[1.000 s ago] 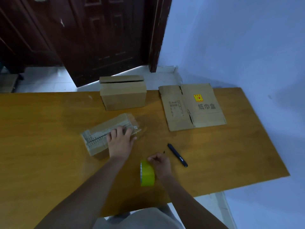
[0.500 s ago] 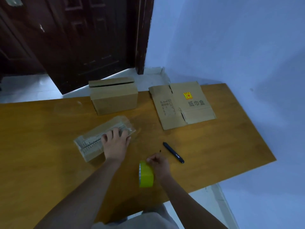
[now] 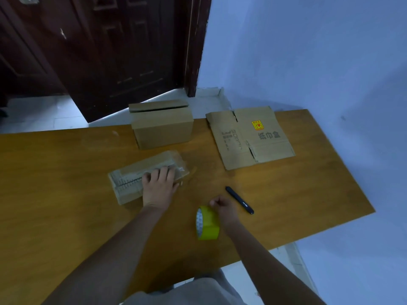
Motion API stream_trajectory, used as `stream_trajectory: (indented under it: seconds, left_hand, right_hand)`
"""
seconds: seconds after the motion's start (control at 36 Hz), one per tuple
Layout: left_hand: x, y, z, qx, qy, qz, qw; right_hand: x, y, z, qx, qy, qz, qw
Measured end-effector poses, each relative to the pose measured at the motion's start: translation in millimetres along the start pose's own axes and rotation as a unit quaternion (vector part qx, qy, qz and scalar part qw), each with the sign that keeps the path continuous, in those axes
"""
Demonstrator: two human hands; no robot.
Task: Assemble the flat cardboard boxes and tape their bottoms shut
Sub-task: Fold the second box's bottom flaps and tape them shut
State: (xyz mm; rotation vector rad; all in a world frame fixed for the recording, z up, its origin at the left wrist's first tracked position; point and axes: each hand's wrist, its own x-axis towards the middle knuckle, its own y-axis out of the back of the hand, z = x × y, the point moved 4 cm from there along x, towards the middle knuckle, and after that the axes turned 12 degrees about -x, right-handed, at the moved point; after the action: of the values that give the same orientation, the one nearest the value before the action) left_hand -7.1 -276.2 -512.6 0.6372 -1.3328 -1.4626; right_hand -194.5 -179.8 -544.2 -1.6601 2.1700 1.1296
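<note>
Little has shifted since the earlier frames — both hands sit where they were, only the head camera has swung a touch. Left hand [image 3: 159,187] lies flat, fingers straight, pressing the near box [image 3: 148,177], which lies at an angle mid-table under glossy clear tape. Right hand [image 3: 222,209] pinches something small just beside the tape roll [image 3: 207,223]; probably the tape's free end, though too small to be sure. Roll stands on edge, yellow-green, with a pale patterned core.

Progress, as I judge it: one assembled box [image 3: 161,126] stands at the far edge, top flap ajar, matte brown corrugated. Near box looks mostly taped — its seam being smoothed or a strip about to be cut. One flat box [image 3: 250,137] remains unfolded to the right, creased, with a yellow sticker and grey print.

Black pen [image 3: 239,200] lies just beyond the right hand. Table [image 3: 55,194] is smooth orange-brown wood.
</note>
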Motion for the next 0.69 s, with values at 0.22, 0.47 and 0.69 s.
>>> stream_trajectory:
  seconds: [0.22,0.47,0.69]
  left_hand:
    - [-5,11,-30,-0.069,-0.079,-0.022,0.994]
    - [23,23,-38,-0.214,0.028,-0.127,0.968]
    - [26,20,-40,-0.226,0.031,-0.096,0.969]
  right_hand:
    - [16,16,-20,-0.266,0.002,-0.123,0.956]
    - [21,-3,-28,-0.339,0.017,-0.065,0.939]
    - [38,-4,-33,-0.347,0.005,-0.042,0.937]
